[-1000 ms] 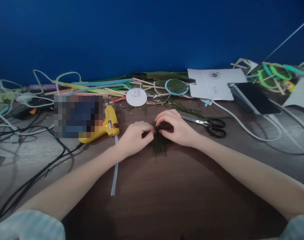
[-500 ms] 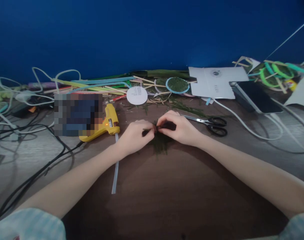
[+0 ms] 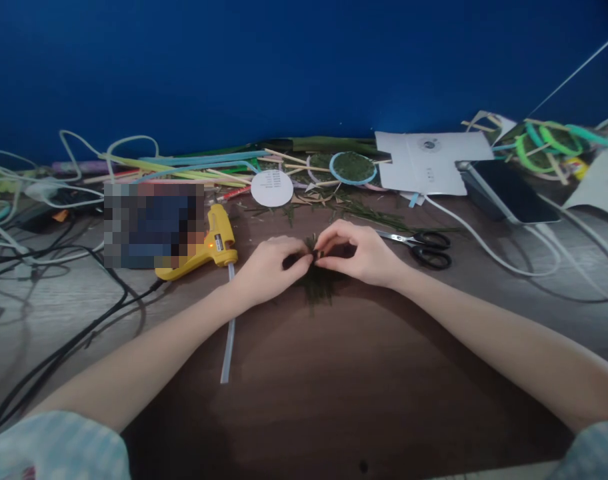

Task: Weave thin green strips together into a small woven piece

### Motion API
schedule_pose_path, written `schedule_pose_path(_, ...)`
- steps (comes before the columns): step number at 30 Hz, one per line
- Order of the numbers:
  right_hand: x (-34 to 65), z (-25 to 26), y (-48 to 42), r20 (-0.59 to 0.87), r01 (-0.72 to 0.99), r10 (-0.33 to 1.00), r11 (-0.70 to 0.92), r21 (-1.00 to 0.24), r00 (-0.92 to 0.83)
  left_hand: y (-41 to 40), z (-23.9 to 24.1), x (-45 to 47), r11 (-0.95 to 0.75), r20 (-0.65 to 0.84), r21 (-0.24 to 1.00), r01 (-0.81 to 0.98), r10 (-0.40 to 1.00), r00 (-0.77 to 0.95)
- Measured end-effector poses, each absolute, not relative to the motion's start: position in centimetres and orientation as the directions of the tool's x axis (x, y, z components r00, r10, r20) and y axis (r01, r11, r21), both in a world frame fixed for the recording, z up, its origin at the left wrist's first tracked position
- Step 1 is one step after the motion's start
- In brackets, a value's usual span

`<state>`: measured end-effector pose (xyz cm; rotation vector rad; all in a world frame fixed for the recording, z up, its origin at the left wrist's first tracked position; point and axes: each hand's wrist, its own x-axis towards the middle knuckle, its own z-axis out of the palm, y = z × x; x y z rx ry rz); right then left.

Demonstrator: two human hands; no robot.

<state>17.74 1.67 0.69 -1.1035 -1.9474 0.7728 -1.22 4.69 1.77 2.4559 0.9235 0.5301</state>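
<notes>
Over the middle of the table, my left hand [image 3: 277, 268] and my right hand [image 3: 358, 253] meet fingertip to fingertip. Both pinch at the middle of a small bunch of dark green needle-like leaves [image 3: 318, 291], whose strands stick out above and below the fingers. A tiny dark piece shows between my right thumb and forefinger; I cannot make out what it is. Left of my left hand lies a yellow glue gun [image 3: 219, 240] with its orange light on and a clear glue stick [image 3: 227, 353] running under my wrist. Black-handled scissors [image 3: 424, 245] lie just beyond my right wrist.
Loose green needles [image 3: 369, 215] lie behind my hands. Along the blue wall are a white paper disc [image 3: 272, 188], a blue-rimmed green disc [image 3: 353, 167], wooden sticks, pipe cleaners and a white card [image 3: 429, 163]. A phone [image 3: 514, 193] leans at right. Cables [image 3: 109, 313] tangle at left.
The fingers have shifted slightly at the bunch, and a small gap with the dark piece shows more at my right fingertips. The whole view has moved a little.
</notes>
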Motion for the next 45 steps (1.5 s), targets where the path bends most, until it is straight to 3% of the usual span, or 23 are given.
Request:
schedule_pose_path(6, 17.6, 0.6, 1.3, 0.537, 0.495, 0.769, 0.637, -0.591, -0.347, 4.6, 1.9, -1.2, -0.705, 0.206, 0.542, 0.458, 0.640, 0.741)
schedule_pose_path(12, 17.4, 0.6, 1.0, 0.568, 0.472, 0.775, 0.624, -0.622, -0.276, 4.7, 1.6, -1.2, -0.725, 0.197, 0.518, 0.454, 0.617, 0.762)
schedule_pose_path(18, 17.4, 0.7, 1.1, 0.659, 0.550, 0.700, 0.676, -0.490, -0.274, 4.8, 1.2, -1.2, -0.752, 0.216, 0.481, 0.450, 0.600, 0.771)
schedule_pose_path(25, 17.7, 0.1, 1.9, 0.449, 0.591, 0.860, 0.497, -0.635, -0.241, 4.3, 1.3, -1.1, -0.605, 0.150, 0.625, 0.494, 0.714, 0.684)
schedule_pose_path(28, 17.6, 0.2, 2.1, 0.351, 0.620, 0.883, 0.469, -0.629, -0.312, 4.2, 1.2, -1.1, -0.587, 0.157, 0.648, 0.485, 0.726, 0.669)
schedule_pose_path(32, 17.5, 0.5, 2.3, 0.264, 0.653, 0.880, 0.470, -0.594, -0.394, 4.2, 1.1, -1.2, -0.591, 0.164, 0.625, 0.511, 0.739, 0.654)
schedule_pose_path(38, 17.6, 0.5, 2.3, 0.228, 0.664, 0.902, 0.426, -0.614, -0.367, 4.3, 1.0, -1.2, -0.678, 0.174, 0.522, 0.518, 0.679, 0.713)
schedule_pose_path(45, 18.7, 1.3, 2.7, 0.150, 0.726, 0.913, 0.395, -0.563, -0.380, 4.3, 1.2, -1.1, -0.667, 0.150, 0.520, 0.534, 0.686, 0.712)
